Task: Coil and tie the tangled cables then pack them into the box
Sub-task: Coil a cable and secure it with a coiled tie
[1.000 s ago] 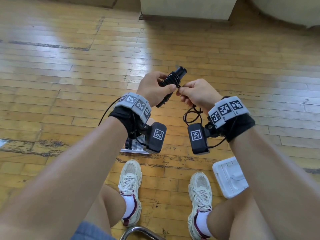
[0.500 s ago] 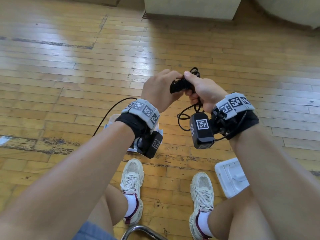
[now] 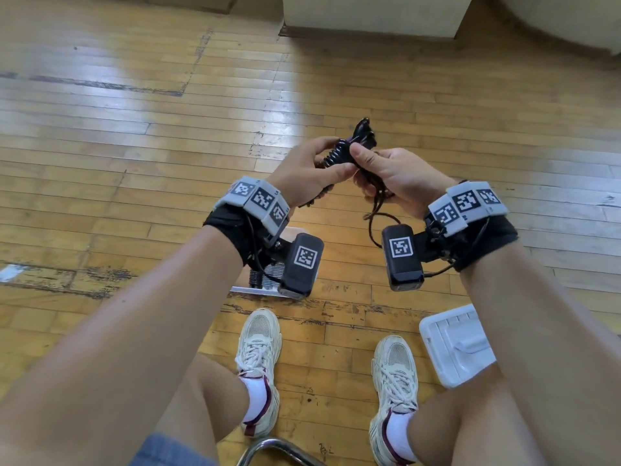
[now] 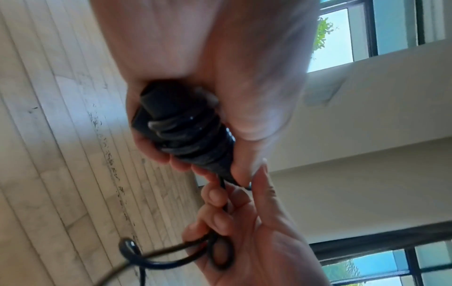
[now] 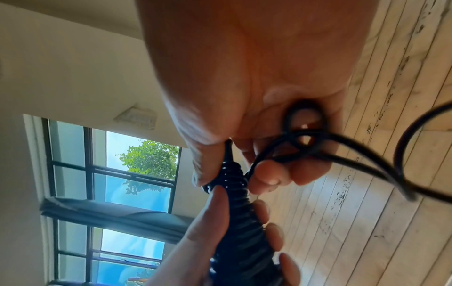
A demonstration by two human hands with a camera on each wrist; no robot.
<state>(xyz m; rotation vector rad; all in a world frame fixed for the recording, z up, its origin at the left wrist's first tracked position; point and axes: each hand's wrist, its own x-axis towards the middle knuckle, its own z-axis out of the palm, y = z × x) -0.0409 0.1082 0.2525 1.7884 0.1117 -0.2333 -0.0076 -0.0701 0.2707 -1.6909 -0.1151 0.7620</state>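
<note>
Above the wooden floor [image 3: 100, 156], the left hand [image 3: 302, 173] is gripping the wound cable bundle [image 3: 339, 154]; the right hand [image 3: 389, 176] is pinching its loose tail [image 5: 367, 154], which is risking unwinding should tension slacken.

The cable [image 3: 339, 156] looks like black rubber or plastic, smooth and faintly glossy, its tight windings catching small highlights in the left grip [image 3: 311, 173]; the loose strand below the right grip [image 3: 389, 176] has the same sheen, though blur makes its finish hard to judge. Beneath both grips the floor [image 3: 134, 146] is varnished wooden strip, glossy where light falls, worn and scuffed to bare patches nearer the feet. The box [image 3: 453, 344] under the right forearm appears matt white moulded plastic. The wrist straps [image 3: 228, 227] look like black cloth, the tagged bands [image 3: 258, 200] above them matt grey. The shoes [image 3: 258, 341] are off-white mesh with laces.
</note>
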